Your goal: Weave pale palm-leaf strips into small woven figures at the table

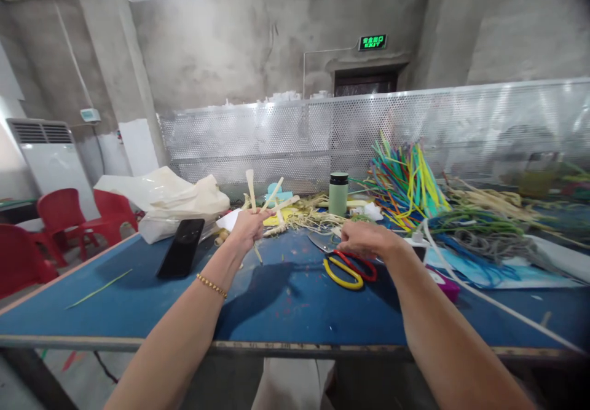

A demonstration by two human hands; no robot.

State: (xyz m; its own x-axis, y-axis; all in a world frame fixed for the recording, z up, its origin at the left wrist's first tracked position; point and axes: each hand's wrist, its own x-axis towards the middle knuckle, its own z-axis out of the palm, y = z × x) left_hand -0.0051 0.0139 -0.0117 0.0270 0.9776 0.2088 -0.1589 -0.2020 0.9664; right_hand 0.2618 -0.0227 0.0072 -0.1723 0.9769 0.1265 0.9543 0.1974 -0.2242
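Observation:
My left hand (247,227) is raised over the blue table (138,299) and closed around a few pale straw strips (271,196) that fan upward from the fist. My right hand (364,238) is lowered to the table, fingers curled over the scissors (348,265), which have one red and one yellow handle loop and blades pointing left and away. Whether the fingers grip the scissors or just rest on them is unclear. More pale straw (313,216) lies just beyond both hands.
A black phone (180,248) lies left of my left hand. A green flask (338,193) stands behind the straw. Colourful strips (405,179) and cords pile at the right. A white bag (170,201), red chairs (69,219) and a perforated metal screen (322,133) surround the table.

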